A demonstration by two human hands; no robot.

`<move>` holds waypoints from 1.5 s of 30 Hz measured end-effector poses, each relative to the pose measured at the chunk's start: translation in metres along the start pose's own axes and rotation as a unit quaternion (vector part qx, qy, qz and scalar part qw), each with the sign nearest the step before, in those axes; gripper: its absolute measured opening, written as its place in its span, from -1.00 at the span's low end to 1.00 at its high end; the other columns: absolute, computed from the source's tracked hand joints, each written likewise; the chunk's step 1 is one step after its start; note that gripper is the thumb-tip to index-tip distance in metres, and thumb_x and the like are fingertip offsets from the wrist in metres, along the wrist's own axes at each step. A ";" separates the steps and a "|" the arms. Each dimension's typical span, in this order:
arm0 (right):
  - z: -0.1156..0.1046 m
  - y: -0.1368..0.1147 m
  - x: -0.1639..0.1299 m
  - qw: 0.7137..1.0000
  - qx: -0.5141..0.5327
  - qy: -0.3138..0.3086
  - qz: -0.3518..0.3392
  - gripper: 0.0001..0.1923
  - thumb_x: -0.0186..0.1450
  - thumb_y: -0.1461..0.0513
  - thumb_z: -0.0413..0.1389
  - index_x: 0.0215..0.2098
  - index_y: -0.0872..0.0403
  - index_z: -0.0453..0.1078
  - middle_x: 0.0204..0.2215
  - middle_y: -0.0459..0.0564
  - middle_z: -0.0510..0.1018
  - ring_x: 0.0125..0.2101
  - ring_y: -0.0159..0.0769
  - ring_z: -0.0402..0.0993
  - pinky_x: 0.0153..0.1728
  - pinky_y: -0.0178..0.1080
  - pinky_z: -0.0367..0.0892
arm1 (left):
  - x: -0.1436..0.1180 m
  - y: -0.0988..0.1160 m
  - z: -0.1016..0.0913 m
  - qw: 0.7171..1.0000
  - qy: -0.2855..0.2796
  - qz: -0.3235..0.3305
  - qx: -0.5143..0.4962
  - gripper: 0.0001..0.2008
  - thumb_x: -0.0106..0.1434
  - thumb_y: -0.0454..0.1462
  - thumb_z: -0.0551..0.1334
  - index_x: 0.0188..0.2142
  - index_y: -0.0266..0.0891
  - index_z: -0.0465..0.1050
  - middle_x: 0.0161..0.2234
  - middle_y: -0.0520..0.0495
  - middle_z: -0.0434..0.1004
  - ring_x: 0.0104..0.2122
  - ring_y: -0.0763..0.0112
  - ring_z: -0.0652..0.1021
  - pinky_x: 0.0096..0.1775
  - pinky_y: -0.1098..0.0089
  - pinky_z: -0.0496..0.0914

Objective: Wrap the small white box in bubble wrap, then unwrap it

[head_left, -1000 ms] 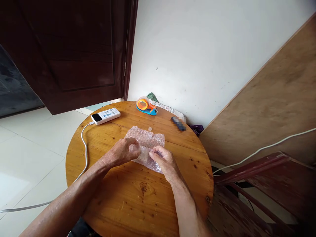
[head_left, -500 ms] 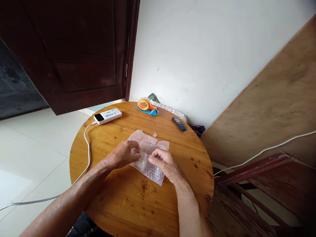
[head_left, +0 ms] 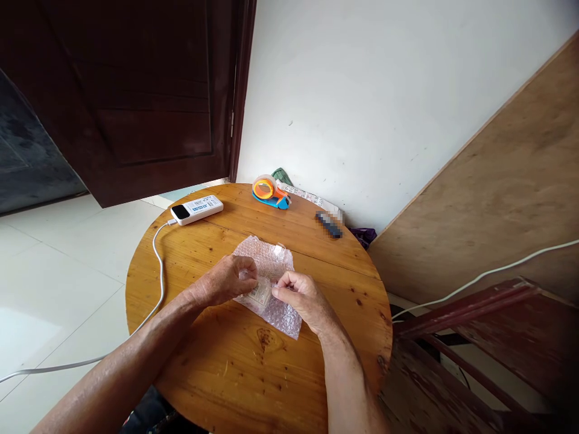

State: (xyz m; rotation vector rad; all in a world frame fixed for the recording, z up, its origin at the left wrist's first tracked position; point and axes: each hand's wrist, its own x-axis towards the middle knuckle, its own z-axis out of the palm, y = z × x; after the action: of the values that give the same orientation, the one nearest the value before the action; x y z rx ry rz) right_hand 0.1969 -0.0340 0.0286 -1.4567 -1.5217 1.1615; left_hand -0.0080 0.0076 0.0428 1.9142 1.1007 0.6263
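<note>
Hands (head_left: 266, 288) pinching bubble wrap (head_left: 270, 265) on table (head_left: 217, 361)

A room in a home: a small round wooden table (head_left: 217, 361) stands on pale floor tiles beside a plain white wall (head_left: 362, 90), just right of a dark wooden door (head_left: 136, 90), with a board (head_left: 497, 181) leaning beside it.
</note>
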 end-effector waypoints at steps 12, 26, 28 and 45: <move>-0.004 0.000 0.001 0.989 -0.063 0.088 -0.100 -0.89 0.17 0.20 0.14 -0.32 0.02 0.42 -0.28 -0.03 0.54 -0.38 -0.28 0.45 -0.29 -0.22 0.38 | 0.005 -0.005 0.002 1.000 -0.008 0.011 -0.004 -0.85 0.05 -0.32 0.18 -0.36 -0.25 0.49 -0.44 0.05 0.49 -0.41 0.43 0.44 -0.35 0.47 0.32; 0.008 -0.003 0.000 0.967 -0.120 -0.052 -0.217 -0.86 0.18 0.29 0.22 -0.27 -0.03 0.51 -0.05 0.00 0.50 0.03 -0.15 0.42 0.11 -0.11 0.28 | 0.007 0.000 0.003 0.999 -0.021 0.003 -0.026 -0.73 0.12 -0.09 0.26 -0.36 -0.27 0.52 -0.45 0.04 0.50 -0.42 0.43 0.42 -0.40 0.47 0.27; 0.008 -0.004 0.000 0.967 -0.120 -0.045 -0.218 -0.84 0.17 0.30 0.23 -0.27 -0.02 0.50 -0.06 0.01 0.51 0.02 -0.15 0.43 0.10 -0.11 0.29 | 0.008 0.000 0.003 0.999 -0.021 -0.004 -0.032 -0.75 0.11 -0.11 0.25 -0.34 -0.27 0.52 -0.44 0.04 0.52 -0.41 0.42 0.44 -0.39 0.47 0.29; 0.008 0.002 0.003 0.958 -0.155 -0.067 -0.231 -0.62 0.22 0.30 0.11 0.00 -0.02 0.50 0.08 0.05 0.47 0.13 -0.18 0.36 0.22 -0.06 0.21 | -0.027 -0.023 -0.024 0.956 0.102 -0.160 0.226 -0.39 0.16 0.02 0.19 0.09 -0.30 0.38 -0.13 -0.20 0.58 -0.20 0.12 0.58 -0.18 0.25 0.40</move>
State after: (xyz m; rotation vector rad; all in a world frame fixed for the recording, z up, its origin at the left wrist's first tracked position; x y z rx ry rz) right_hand 0.1897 -0.0324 0.0233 -1.1303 -2.0743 0.7736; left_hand -0.0502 0.0005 0.0358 2.0059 1.7669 0.4168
